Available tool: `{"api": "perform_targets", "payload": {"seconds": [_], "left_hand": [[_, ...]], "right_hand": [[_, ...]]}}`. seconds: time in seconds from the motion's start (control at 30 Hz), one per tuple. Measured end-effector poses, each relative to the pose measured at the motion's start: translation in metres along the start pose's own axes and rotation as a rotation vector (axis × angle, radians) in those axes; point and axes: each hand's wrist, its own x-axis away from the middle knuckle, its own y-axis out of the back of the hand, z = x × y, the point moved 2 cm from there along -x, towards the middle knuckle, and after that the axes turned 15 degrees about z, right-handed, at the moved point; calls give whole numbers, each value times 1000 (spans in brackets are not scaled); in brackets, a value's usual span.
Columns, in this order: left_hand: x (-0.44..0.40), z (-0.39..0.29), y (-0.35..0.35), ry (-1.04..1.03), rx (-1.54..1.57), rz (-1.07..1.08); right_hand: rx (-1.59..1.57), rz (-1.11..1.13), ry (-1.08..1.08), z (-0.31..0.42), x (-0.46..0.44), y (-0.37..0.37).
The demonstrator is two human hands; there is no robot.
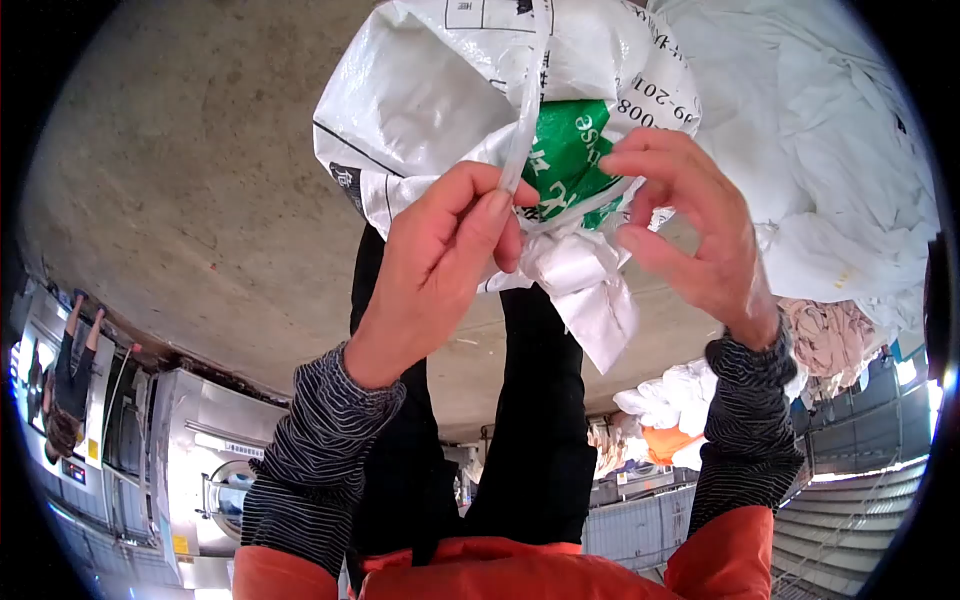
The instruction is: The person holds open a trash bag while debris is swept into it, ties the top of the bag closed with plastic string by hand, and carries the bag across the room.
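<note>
A bulging white woven plastic sack (420,110), printed with black lettering and a green panel, stands on the floor in front of me. Its neck is gathered, and the loose end (595,305) sticks out toward my legs. My left hand (445,265) pinches a narrow white plastic strip (528,110) between thumb and fingers; the strip runs up across the sack. On the other side of the gathered neck, my right hand (695,220) hovers with curved fingers and thumb apart, holding nothing that I can see. Whether its fingertips touch the sack is unclear.
A large heap of white cloth (820,150) lies to the right, with beige cloth (825,335) beside it. White bundles and an orange piece (668,443) lie behind me. At left are a front-loading washing machine (215,420) and another person (72,385). The concrete floor (190,180) stretches left.
</note>
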Motion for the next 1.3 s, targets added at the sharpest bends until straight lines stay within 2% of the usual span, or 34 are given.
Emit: {"api": "perform_targets", "payload": {"seconds": [0.03, 0.1, 0.17, 0.27, 0.3, 0.37, 0.43, 0.5, 0.57, 0.6, 0.63, 0.77, 0.8, 0.83, 0.93, 1.0, 1.03, 1.13, 1.2, 1.3], "left_hand": [[-1, 1, 1, -24, 20, 3], [-2, 1, 1, -54, 43, 12], [-2, 0, 2, -23, 8, 45], [-1, -4, -1, -20, 62, 43], [-2, -3, -2, -23, 60, 41], [-4, -7, -6, -157, -230, 42], [-8, -13, -10, -308, -434, 8], [-7, -11, 0, -205, -521, 99], [-10, -13, 2, -219, -399, 87], [-11, -14, 4, -88, -243, 113], [-11, -12, 7, 40, -87, 139], [-11, -13, 13, 128, 9, 242], [-11, -11, 12, 129, 10, 242], [-13, -9, 10, 112, 20, 227], [-16, -10, 7, 115, 31, 203], [-15, -12, 9, 134, 33, 189], [-15, -12, 10, 134, 44, 198], [-13, -10, 5, 88, 130, 184], [-12, -7, 5, 39, 201, 156], [-12, -3, 8, 29, 138, 221]], "right_hand": [[355, 7, 84, 5, 3, 3], [373, -3, 47, 3, 6, 7], [599, 70, 55, 1, 6, 7], [744, 5, 80, 25, 0, -1], [840, 14, 183, 37, -3, -8], [955, 26, 324, 51, -11, -29], [1097, 72, 321, 66, -16, -46], [1087, 56, 381, 61, -28, -35], [1074, 44, 434, 59, -29, -28], [957, 56, 297, 57, -26, -25], [930, 46, 261, 51, -23, -21], [878, 5, 89, 29, -9, -6], [734, -66, 162, 28, -9, -6], [733, -66, 161, 27, -9, -5], [584, -59, 52, 27, -10, -4], [540, 134, -195, 28, -16, -4], [536, 133, -195, 22, -19, -7], [422, 17, -94, 11, -23, -16], [186, 10, -276, 10, -23, -18], [188, -35, -248, 10, -22, -20]]}}
